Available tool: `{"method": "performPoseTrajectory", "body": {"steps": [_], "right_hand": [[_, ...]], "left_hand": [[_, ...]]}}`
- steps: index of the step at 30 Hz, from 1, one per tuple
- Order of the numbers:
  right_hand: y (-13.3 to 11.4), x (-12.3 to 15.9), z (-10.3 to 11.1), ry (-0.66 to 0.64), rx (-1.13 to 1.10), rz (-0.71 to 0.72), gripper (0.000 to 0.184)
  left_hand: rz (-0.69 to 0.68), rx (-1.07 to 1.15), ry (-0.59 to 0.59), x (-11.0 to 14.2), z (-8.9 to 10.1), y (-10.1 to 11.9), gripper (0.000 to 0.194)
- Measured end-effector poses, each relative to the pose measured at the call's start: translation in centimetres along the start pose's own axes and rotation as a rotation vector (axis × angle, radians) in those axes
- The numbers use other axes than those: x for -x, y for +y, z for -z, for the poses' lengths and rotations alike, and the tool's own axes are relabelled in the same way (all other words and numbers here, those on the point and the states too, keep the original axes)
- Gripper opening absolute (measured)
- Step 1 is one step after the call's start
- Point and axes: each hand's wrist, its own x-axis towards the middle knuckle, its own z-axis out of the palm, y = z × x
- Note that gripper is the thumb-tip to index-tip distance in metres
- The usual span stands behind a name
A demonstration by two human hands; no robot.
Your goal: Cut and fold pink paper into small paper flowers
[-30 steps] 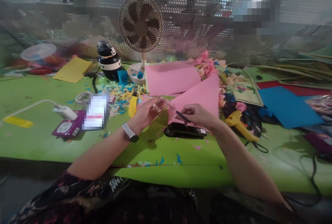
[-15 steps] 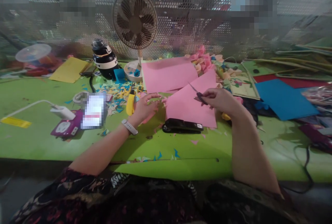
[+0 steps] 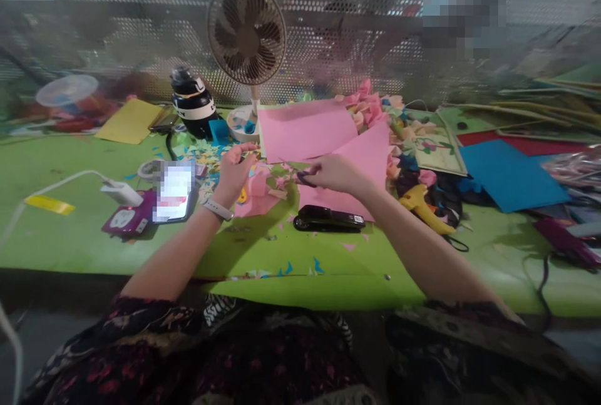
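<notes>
The right hand [image 3: 334,174] has its fingers clamped on a slender dark-handled tool [image 3: 306,178], whose thin tip points away from the body, toward the gap between the two hands. The handle looks smooth and matt; the tip is too fine and blurred to make out fully. The tool is held above the near-left edge of a large pink paper sheet [image 3: 373,154], flat and plain in surface, with a slanting upper edge. A second pink sheet [image 3: 305,133], roughly rectangular, lies behind it.

The left hand [image 3: 232,173] hangs over a scatter of paper scraps, its fingers loosely curled, thumb and forefinger apart; whether a small piece lies between them I cannot tell. Just beside it sits a curled piece of pink paper [image 3: 257,187], creased and uneven, with small pink offcuts [image 3: 284,181] between it and the tool.

Closer to the body, a glossy black elongated stapler [image 3: 328,218] lies on the smooth green worktop [image 3: 70,236]. Blue, yellow and pale green scraps [image 3: 206,153], thin and sharp-cornered, spread beyond the left hand. To the right are rounded, petal-like pink paper pieces [image 3: 369,107] in a heap and a yellow plastic glue gun [image 3: 425,208].
</notes>
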Motion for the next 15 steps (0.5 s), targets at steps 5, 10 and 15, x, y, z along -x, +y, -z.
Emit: {"method": "performPoseTrajectory", "body": {"steps": [5, 10, 15], "right_hand": [[-3.5, -3.4, -2.2, -0.146, -0.024, -0.053, 0.038], [-4.5, -4.9, -3.6, -0.327, -0.105, -0.095, 0.03], [-3.4, -4.9, -1.9, -0.284, -0.099, -0.015, 0.027]], "left_hand": [[-0.023, 0.009, 0.051, 0.3, 0.5, -0.8, 0.016], [-0.023, 0.068, 0.035, 0.3, 0.6, -0.6, 0.013], [-0.007, 0.078, 0.019, 0.4, 0.7, -0.5, 0.014]]}}
